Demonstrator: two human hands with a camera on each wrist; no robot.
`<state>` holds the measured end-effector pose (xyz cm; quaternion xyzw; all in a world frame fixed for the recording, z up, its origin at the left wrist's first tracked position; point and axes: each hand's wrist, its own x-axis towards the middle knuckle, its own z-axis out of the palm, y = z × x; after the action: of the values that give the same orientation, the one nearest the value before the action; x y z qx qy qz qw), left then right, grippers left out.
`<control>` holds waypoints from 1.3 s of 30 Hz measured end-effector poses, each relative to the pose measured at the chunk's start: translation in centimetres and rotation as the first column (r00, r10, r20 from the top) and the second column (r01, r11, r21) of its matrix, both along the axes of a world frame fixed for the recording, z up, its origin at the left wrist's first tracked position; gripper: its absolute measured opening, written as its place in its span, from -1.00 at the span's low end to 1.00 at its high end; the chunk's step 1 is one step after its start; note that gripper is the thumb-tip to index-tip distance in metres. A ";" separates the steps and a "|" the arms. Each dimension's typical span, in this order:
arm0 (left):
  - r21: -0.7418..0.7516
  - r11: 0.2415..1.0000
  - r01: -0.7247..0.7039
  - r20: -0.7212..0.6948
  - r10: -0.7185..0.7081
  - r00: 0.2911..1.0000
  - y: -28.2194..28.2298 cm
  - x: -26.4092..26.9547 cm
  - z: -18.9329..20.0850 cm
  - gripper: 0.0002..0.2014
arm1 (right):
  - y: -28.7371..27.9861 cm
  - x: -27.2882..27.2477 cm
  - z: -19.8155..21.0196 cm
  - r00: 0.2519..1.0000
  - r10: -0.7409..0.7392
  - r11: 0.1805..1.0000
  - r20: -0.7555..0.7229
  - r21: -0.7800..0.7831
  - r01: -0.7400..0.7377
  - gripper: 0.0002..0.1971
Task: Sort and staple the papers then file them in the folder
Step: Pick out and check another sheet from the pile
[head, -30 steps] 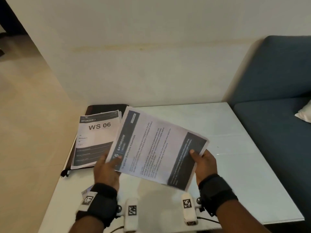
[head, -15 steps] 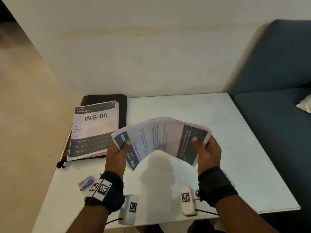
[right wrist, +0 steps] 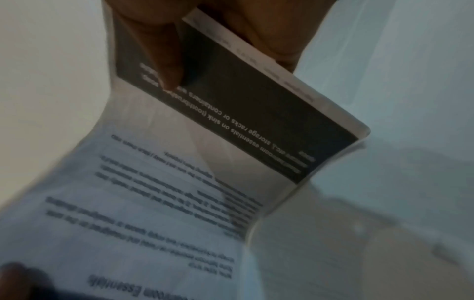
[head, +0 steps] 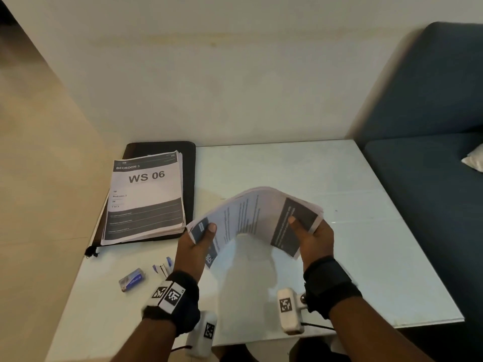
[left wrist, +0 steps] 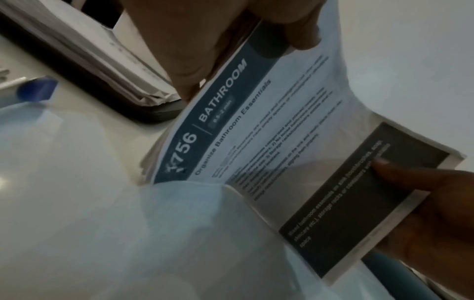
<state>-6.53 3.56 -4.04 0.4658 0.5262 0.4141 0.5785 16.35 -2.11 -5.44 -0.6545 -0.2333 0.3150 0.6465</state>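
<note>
At the centre of the head view both hands hold a thin bundle of white printed sheets headed "BATHROOM" (head: 257, 218), arched upward above the pale glossy tabletop (head: 366, 257). The left hand (head: 194, 246) pinches the blue-header end, thumb on top and fingers curled beneath; the right hand (head: 312, 240) pinches the dark-panel end the same way, thumb pressed on the black block.

The likely trouble is in the bow itself: squeezed from both ends, the sheets could crease at the crest, or fan apart and slide out of register, so a staple would catch only some of them. A loosened thumb could drop loose pages onto the small blue stapler (head: 131, 279) at lower left.

Compared with a second ago, the bundle is no longer flat and tilted out in front; the hands have drawn closer and the paper has buckled into a hump. The "WS 06" stack (head: 146, 197) lies unchanged on the black folder (head: 189, 178) at middle left.
</note>
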 end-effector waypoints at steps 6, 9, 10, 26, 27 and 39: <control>-0.108 0.993 0.048 -0.165 -0.065 0.984 -0.9 -0.3 -2.4 -0.77 | -0.1 0.2 -1.7 0.998 0.032 0.991 0.059 -0.133 -0.024 -0.73; -0.053 0.998 -0.020 -0.124 0.013 0.992 -0.1 -0.6 -1.3 -0.88 | 0.4 0.6 -0.8 0.997 0.034 0.993 0.068 -0.113 -0.026 -0.73; -0.002 1.000 -0.025 -0.149 0.025 0.989 0.2 -0.7 -0.4 -0.92 | 0.6 0.8 -0.5 0.998 0.017 0.993 0.065 -0.116 -0.010 -0.70; 0.093 0.740 0.666 -0.798 -0.344 0.494 1.7 -2.2 8.2 -0.81 | 2.3 -2.7 9.3 0.438 0.479 0.820 0.761 -0.210 -0.533 -0.72; 0.104 0.764 0.637 -0.772 -0.341 0.536 1.9 -2.7 8.3 -0.79 | 2.2 -2.5 9.1 0.506 0.469 0.842 0.723 -0.193 -0.505 -0.79; 0.142 0.987 0.075 0.032 -0.080 0.996 1.2 -1.8 6.0 -0.64 | 2.0 -2.7 5.7 0.946 0.268 0.960 0.184 0.036 -0.279 -0.83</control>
<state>-8.32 4.73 1.95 0.5177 0.4663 0.4360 0.5696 13.60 -0.14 0.31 -0.6211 -0.3879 0.3347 0.5931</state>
